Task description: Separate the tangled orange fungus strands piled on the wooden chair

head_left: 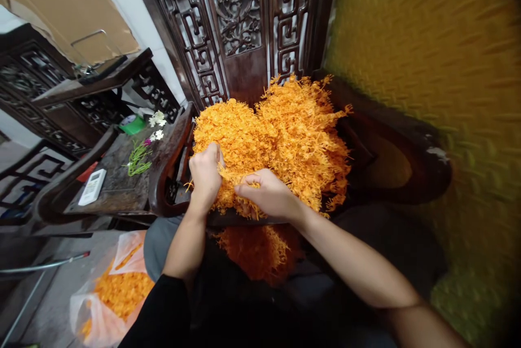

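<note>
A large heap of orange branching plastic-looking sprigs [301, 136] rests on the dark wooden chair in front of me. Its left side [232, 122] looks denser and finer than the bushy right side. My left hand [205, 173] is closed at the heap's near left edge, fingers wrapped round an orange sprig. Close by on the right, my right hand [266, 191] pinches the same orange strands, thumb and forefinger together. A short orange stretch spans the gap between both hands. The fingertips are partly hidden, so the exact grip is unclear.
On a dark side table [122, 190] to the left lie a white remote control [93, 187], green stems [139, 159], white flowers [157, 118] and a green tape roll [132, 124]. A plastic bag [109, 321] with orange pieces sits on the floor. Carved chair back [244, 74] stands behind.
</note>
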### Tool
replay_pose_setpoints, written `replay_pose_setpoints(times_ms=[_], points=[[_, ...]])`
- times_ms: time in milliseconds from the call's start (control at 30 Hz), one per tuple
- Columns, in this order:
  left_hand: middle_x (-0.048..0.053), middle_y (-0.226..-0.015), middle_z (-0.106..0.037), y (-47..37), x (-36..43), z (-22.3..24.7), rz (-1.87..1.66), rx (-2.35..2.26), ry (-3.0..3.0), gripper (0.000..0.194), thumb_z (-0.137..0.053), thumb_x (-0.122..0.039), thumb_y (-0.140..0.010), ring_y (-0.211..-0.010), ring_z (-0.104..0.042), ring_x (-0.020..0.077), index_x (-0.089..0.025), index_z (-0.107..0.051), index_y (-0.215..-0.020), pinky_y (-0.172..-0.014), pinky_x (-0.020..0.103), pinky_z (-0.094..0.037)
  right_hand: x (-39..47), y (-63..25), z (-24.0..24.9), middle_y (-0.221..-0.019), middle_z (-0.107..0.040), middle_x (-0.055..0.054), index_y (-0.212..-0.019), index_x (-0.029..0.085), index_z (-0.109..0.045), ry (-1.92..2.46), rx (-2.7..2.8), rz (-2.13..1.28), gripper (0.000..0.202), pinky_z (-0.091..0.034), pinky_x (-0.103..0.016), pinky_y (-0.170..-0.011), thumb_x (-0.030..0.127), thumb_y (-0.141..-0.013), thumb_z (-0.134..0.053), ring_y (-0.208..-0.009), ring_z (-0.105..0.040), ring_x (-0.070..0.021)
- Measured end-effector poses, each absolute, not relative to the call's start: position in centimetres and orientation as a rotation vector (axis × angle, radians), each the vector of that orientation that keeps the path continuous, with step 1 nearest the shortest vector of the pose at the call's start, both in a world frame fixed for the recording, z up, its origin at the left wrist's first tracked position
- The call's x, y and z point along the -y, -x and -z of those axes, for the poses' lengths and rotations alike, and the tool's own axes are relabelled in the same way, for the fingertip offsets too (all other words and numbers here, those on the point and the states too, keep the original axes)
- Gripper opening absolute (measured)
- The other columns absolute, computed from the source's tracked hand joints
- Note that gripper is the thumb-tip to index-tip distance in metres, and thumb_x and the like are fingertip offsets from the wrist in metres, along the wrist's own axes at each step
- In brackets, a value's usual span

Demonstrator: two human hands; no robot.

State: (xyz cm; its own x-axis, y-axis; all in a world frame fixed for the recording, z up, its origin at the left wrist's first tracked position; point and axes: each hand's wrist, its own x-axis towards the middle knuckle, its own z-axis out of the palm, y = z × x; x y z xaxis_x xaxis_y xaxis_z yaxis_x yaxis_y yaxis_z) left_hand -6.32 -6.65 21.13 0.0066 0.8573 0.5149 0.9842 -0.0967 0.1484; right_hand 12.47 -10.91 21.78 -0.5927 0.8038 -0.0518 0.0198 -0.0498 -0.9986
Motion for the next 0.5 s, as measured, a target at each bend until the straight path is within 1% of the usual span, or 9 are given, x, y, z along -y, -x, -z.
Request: replay_pose_setpoints(times_ms=[100, 133, 200, 267, 300, 333, 400, 433, 500], points=[[0.007, -0.072, -0.069, 7.0, 6.1, -21.9, 0.535, 2.125, 1.823, 0.021, -0.050, -0.016, -0.093, -0.065, -0.060, 0.0184, -0.019, -0.069, -0.083, -0.064, 0.031, -0.033, 13.3, -13.5, -23.9, -0.052, -0.056, 0.004, -0.058, 0.017, -0.058, 0.743, 1.859, -1.709, 0.031, -0.034, -0.020, -0.046, 0.024, -0.088, -0.057, -0.045, -0.046, -0.0060], [0.009, -0.077, -0.072, 7.3, 6.0, -22.3, 0.450, 2.209, 1.723, 0.022, -0.049, -0.017, -0.093, -0.070, -0.065, 0.0209, -0.019, -0.071, -0.088, -0.066, 0.031, -0.036, 14.3, -14.0, -24.5, -0.051, -0.051, 0.005, -0.057, 0.017, -0.056, 0.645, 1.979, -1.701, 0.031, -0.032, -0.020, -0.046, 0.023, -0.087, -0.060, -0.046, -0.043, -0.0052], [0.013, -0.086, -0.075, 7.6, 6.1, -22.9, 0.291, 2.322, 1.606, 0.024, -0.050, -0.020, -0.094, -0.081, -0.070, 0.0261, -0.019, -0.073, -0.097, -0.070, 0.032, -0.041, 15.9, -14.9, -25.5, -0.049, -0.041, 0.007, -0.055, 0.017, -0.047, 0.497, 2.164, -1.624, 0.037, -0.024, -0.021, -0.044, 0.023, -0.088, -0.061, -0.046, -0.034, -0.0043], [0.015, -0.091, -0.076, 7.3, 6.6, -23.2, 0.171, 2.326, 1.681, 0.025, -0.050, -0.023, -0.095, -0.087, -0.072, 0.0291, -0.020, -0.074, -0.102, -0.073, 0.033, -0.044, 16.3, -15.5, -26.0, -0.050, -0.042, 0.006, -0.055, 0.017, -0.047, 0.561, 2.169, -1.320, 0.039, -0.026, -0.023, -0.046, 0.023, -0.092, -0.060, -0.047, -0.036, -0.0051], [0.015, -0.092, -0.076, 6.8, 7.0, -23.2, 0.128, 2.295, 1.761, 0.025, -0.050, -0.023, -0.095, -0.089, -0.072, 0.0296, -0.020, -0.074, -0.104, -0.074, 0.034, -0.045, 16.1, -15.6, -26.1, -0.053, -0.048, 0.004, -0.056, 0.017, -0.049, 0.629, 2.118, -1.121, 0.038, -0.031, -0.024, -0.049, 0.022, -0.093, -0.059, -0.049, -0.042, -0.0062], [0.015, -0.093, -0.076, 6.2, 7.4, -23.2, 0.094, 2.256, 1.847, 0.026, -0.050, -0.022, -0.095, -0.088, -0.072, 0.0297, -0.020, -0.073, -0.104, -0.074, 0.034, -0.046, 15.6, -15.6, -26.1, -0.059, -0.057, 0.002, -0.059, 0.018, -0.053, 0.689, 2.046, -0.925, 0.035, -0.037, -0.025, -0.053, 0.021, -0.094, -0.059, -0.054, -0.051, -0.0081], [0.015, -0.091, -0.076, 4.9, 8.2, -23.1, 0.050, 2.183, 1.976, 0.027, -0.048, -0.021, -0.094, -0.086, -0.072, 0.0297, -0.019, -0.073, -0.104, -0.073, 0.035, -0.045, 14.3, -15.6, -26.0, -0.083, -0.073, -0.004, -0.064, 0.018, -0.060, 0.747, 1.928, -0.651, 0.029, -0.048, -0.027, -0.068, 0.018, -0.093, -0.061, -0.074, -0.067, -0.0133], [0.015, -0.090, -0.076, 4.2, 8.6, -23.1, 0.036, 2.157, 2.020, 0.027, -0.048, -0.020, -0.094, -0.085, -0.072, 0.0299, -0.019, -0.073, -0.104, -0.072, 0.035, -0.045, 13.6, -15.6, -25.9, -0.099, -0.077, -0.006, -0.066, 0.018, -0.062, 0.761, 1.892, -0.584, 0.027, -0.052, -0.029, -0.076, 0.017, -0.093, -0.061, -0.086, -0.071, -0.0157], [0.015, -0.086, -0.075, 3.2, 9.1, -22.9, 0.012, 2.116, 2.091, 0.027, -0.047, -0.019, -0.094, -0.081, -0.072, 0.0302, -0.018, -0.072, -0.103, -0.070, 0.036, -0.044, 12.3, -15.8, -25.5, -0.121, -0.075, -0.007, -0.065, 0.019, -0.064, 0.825, 1.840, -0.542, 0.027, -0.053, -0.032, -0.087, 0.017, -0.092, -0.062, -0.100, -0.073, -0.0186]])
